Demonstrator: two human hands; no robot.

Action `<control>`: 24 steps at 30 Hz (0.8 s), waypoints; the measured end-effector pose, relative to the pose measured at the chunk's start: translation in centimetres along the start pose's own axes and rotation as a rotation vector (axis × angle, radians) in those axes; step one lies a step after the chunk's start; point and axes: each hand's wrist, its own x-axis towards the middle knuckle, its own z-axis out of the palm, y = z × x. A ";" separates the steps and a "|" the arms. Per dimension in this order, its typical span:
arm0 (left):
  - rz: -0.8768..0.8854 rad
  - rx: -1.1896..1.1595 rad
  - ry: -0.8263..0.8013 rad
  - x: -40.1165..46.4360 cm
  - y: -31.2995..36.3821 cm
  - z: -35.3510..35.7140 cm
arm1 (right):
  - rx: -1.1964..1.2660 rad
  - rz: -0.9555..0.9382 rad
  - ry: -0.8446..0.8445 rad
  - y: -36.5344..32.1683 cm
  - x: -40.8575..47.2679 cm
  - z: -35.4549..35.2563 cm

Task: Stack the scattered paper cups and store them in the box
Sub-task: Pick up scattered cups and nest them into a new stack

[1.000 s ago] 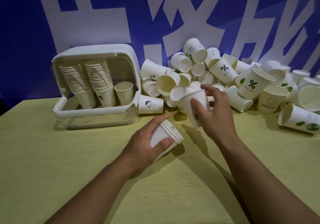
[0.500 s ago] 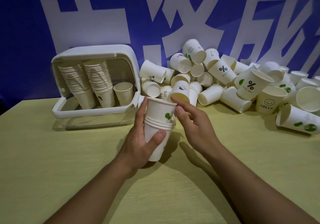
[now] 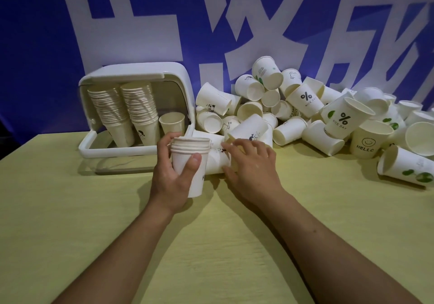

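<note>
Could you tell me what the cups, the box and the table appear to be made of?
Cups: paper, it seems, matte white with rolled rims and printed designs. Box: probably plastic, smooth glossy white with rounded moulded corners and a clear base. Table: yellowish with faint straight grain, likely laminate or veneer; the view cannot settle which.

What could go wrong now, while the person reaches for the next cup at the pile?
The right hand reaches to a lying cup at the foot of the cup pile; pulling it out may send cups leaning above it rolling. The left hand holds a short stack low down, so a knock could tip it.
</note>
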 end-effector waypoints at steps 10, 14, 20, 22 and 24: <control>0.004 0.051 -0.081 -0.5 0.2 0.3 | 0.076 0.031 0.055 0.4 -0.1 -0.2; 0.000 0.041 -0.086 -0.5 0.3 0.3 | 0.049 0.026 0.020 0.3 -0.1 -0.3; 0.039 0.057 -0.102 -0.4 0.5 0.5 | 0.121 0.000 -0.063 0.6 -0.5 -0.8; 0.044 0.047 -0.106 -0.4 0.5 0.5 | 0.234 0.033 -0.041 0.6 -0.4 -1.4; 0.048 0.024 -0.103 -0.4 0.5 0.4 | 0.404 0.082 0.027 0.7 -0.4 -2.1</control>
